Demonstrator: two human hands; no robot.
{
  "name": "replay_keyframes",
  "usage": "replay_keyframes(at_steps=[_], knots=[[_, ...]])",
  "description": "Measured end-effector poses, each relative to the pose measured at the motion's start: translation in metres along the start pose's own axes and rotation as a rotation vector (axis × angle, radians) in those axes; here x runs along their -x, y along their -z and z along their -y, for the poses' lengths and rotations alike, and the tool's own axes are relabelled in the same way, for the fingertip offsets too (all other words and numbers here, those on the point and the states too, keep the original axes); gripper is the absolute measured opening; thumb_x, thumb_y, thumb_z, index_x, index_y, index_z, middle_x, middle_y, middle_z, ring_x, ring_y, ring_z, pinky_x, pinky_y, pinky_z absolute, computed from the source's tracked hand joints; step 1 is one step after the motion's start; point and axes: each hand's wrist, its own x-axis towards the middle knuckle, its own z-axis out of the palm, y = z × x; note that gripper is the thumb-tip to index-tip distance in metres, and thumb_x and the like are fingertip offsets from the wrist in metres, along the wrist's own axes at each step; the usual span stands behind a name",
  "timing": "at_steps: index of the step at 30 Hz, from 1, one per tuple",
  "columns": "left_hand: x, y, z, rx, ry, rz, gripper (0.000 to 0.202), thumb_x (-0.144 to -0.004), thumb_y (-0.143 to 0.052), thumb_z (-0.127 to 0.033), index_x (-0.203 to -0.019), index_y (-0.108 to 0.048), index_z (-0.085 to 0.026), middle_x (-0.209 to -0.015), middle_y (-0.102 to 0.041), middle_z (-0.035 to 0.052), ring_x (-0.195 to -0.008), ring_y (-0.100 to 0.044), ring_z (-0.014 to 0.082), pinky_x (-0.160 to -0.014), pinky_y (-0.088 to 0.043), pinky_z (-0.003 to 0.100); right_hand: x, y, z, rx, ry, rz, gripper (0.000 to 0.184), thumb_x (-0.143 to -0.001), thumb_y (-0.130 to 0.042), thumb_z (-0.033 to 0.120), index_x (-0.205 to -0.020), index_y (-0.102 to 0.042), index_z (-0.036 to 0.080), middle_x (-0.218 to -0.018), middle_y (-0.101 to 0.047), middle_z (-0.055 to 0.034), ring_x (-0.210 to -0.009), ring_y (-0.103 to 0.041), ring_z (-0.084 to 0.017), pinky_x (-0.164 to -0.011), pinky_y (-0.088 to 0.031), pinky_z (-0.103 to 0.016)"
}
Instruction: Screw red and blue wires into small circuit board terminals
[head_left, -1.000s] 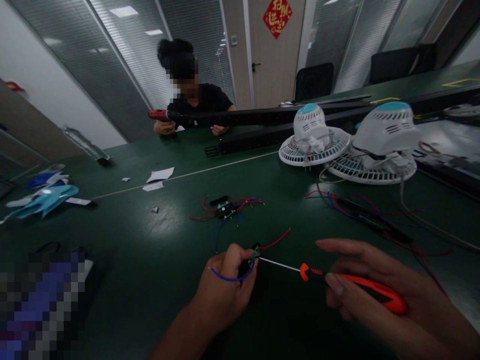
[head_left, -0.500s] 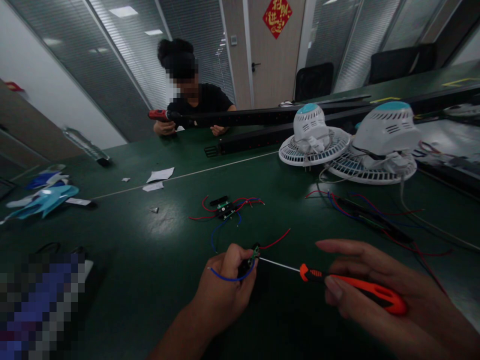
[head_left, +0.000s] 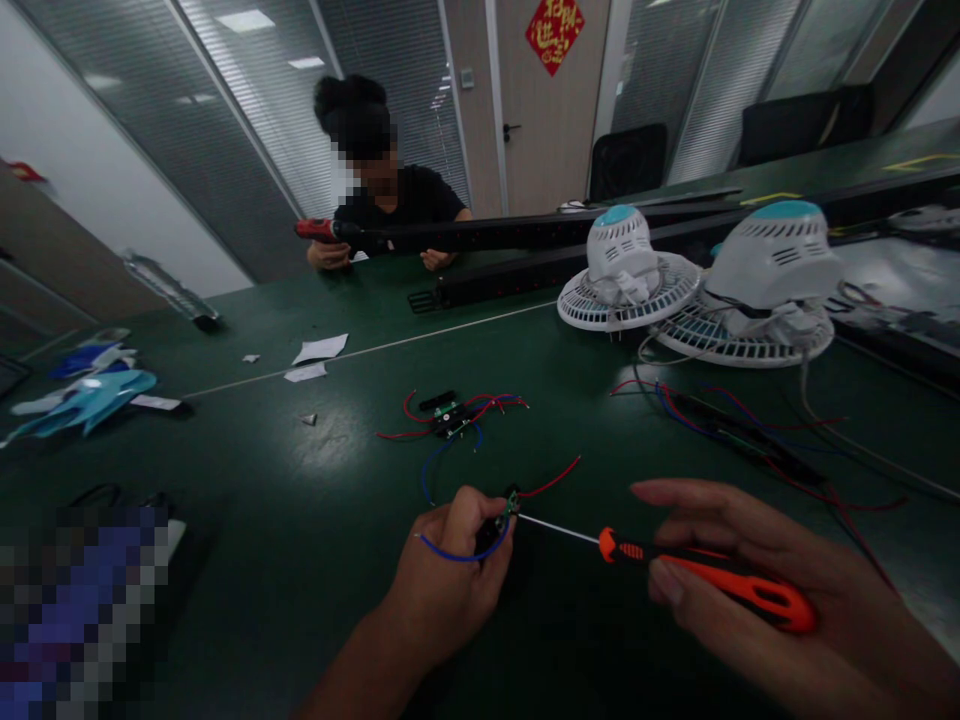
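Between the thumb and fingers of my left hand (head_left: pixel 454 560) is a small green circuit board (head_left: pixel 512 503) in a black housing, partly hidden by the fingers. A red wire (head_left: pixel 551 479) sticks out from it to the right, and a blue wire (head_left: pixel 465 557) curls over my fingers. My right hand (head_left: pixel 780 580) holds an orange and black screwdriver (head_left: pixel 739 585) by its handle, the index finger stretched out above. The screwdriver's thin shaft points left, with its tip at the board. Beyond my left hand lie more small boards with red and blue wires (head_left: pixel 452 418).
Two white fan heads (head_left: pixel 622 270) stand face down at the right, near a long black strip with wires (head_left: pixel 750 440). Across the green table (head_left: pixel 247 450) a person (head_left: pixel 397 195) holds a red power drill (head_left: pixel 319 230) against a long black bar. Gloves (head_left: pixel 97 395) lie at left.
The screwdriver's handle has rolled slightly in my right hand, so more of its orange side and end hole shows. My left hand and the board stay in place.
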Motion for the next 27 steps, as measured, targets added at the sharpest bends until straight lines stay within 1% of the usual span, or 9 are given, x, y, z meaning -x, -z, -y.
replay_keyframes(at_steps=[5, 9, 11, 13, 15, 18, 20, 23, 27], knots=[[0.002, -0.001, 0.003, 0.025, 0.011, 0.018, 0.006, -0.086, -0.052, -0.019, -0.092, -0.051, -0.019, -0.067, -0.066, 0.0009, -0.054, -0.064, 0.0133, -0.048, -0.046, 0.022, 0.000, 0.001, 0.000, -0.008, 0.008, 0.000, 0.028, -0.068, -0.069, 0.039, -0.094, -0.071, 0.028, -0.071, -0.074, -0.0009, -0.057, -0.070, -0.020, -0.039, -0.051, -0.022], [0.002, -0.001, 0.003, 0.032, 0.025, 0.029, 0.005, -0.086, -0.052, -0.019, -0.091, -0.050, -0.020, -0.068, -0.067, 0.0014, -0.056, -0.064, 0.0140, -0.048, -0.047, 0.023, 0.001, 0.003, -0.002, 0.029, -0.019, 0.020, 0.024, -0.067, -0.070, 0.046, -0.085, -0.075, 0.031, -0.075, -0.076, -0.0008, -0.063, -0.071, -0.021, -0.051, -0.057, -0.026], [0.002, -0.001, 0.002, 0.027, 0.026, 0.032, 0.005, -0.086, -0.052, -0.019, -0.090, -0.050, -0.020, -0.066, -0.067, 0.0007, -0.054, -0.063, 0.0135, -0.047, -0.045, 0.022, 0.001, 0.006, -0.006, 0.025, -0.018, 0.070, 0.026, -0.069, -0.069, 0.051, -0.083, -0.077, 0.032, -0.076, -0.077, -0.0024, -0.064, -0.071, -0.023, -0.053, -0.058, -0.028], [0.002, 0.000, 0.000, 0.026, 0.020, 0.032, 0.004, -0.087, -0.052, -0.018, -0.090, -0.050, -0.020, -0.065, -0.066, 0.0000, -0.052, -0.062, 0.0130, -0.047, -0.045, 0.022, 0.001, 0.008, -0.011, -0.034, 0.010, 0.146, 0.032, -0.076, -0.063, 0.055, -0.090, -0.078, 0.030, -0.072, -0.076, -0.0049, -0.060, -0.070, -0.023, -0.048, -0.057, -0.029], [0.001, 0.000, -0.001, 0.015, 0.006, 0.026, 0.005, -0.087, -0.052, -0.018, -0.091, -0.050, -0.020, -0.065, -0.065, -0.0002, -0.052, -0.062, 0.0128, -0.047, -0.045, 0.022, 0.001, 0.008, -0.017, -0.115, 0.043, 0.208, 0.040, -0.085, -0.051, 0.056, -0.097, -0.077, 0.028, -0.067, -0.075, -0.0060, -0.054, -0.068, -0.021, -0.045, -0.056, -0.029], [0.000, 0.000, -0.001, 0.005, -0.007, 0.022, 0.004, -0.086, -0.051, -0.018, -0.090, -0.051, -0.020, -0.065, -0.065, 0.0002, -0.052, -0.062, 0.0130, -0.046, -0.043, 0.022, 0.000, 0.008, -0.023, -0.185, 0.042, 0.213, 0.049, -0.093, -0.037, 0.056, -0.102, -0.076, 0.028, -0.060, -0.071, -0.0044, -0.048, -0.065, -0.018, -0.044, -0.054, -0.027], [0.000, 0.000, 0.000, 0.008, 0.001, 0.025, 0.004, -0.086, -0.051, -0.018, -0.090, -0.051, -0.020, -0.064, -0.065, 0.0003, -0.052, -0.061, 0.0131, -0.044, -0.041, 0.021, 0.000, 0.007, -0.024, -0.166, 0.011, 0.200, 0.046, -0.093, -0.038, 0.054, -0.105, -0.074, 0.028, -0.057, -0.069, -0.0024, -0.048, -0.063, -0.017, -0.044, -0.052, -0.026], [0.001, -0.002, 0.002, 0.010, 0.010, 0.027, 0.005, -0.086, -0.051, -0.018, -0.091, -0.051, -0.020, -0.065, -0.065, 0.0007, -0.052, -0.061, 0.0130, -0.044, -0.041, 0.021, 0.001, 0.007, -0.022, -0.093, -0.008, 0.205, 0.037, -0.090, -0.048, 0.051, -0.109, -0.070, 0.027, -0.058, -0.067, -0.0001, -0.049, -0.063, -0.016, -0.043, -0.051, -0.024], [0.002, -0.001, 0.001, -0.009, 0.003, 0.022, 0.006, -0.086, -0.052, -0.018, -0.091, -0.050, -0.019, -0.064, -0.064, 0.0005, -0.051, -0.061, 0.0127, -0.044, -0.040, 0.021, 0.004, 0.004, -0.015, -0.078, 0.009, 0.157, 0.034, -0.087, -0.053, 0.048, -0.107, -0.068, 0.025, -0.055, -0.067, 0.0011, -0.044, -0.060, -0.015, -0.042, -0.049, -0.023]])
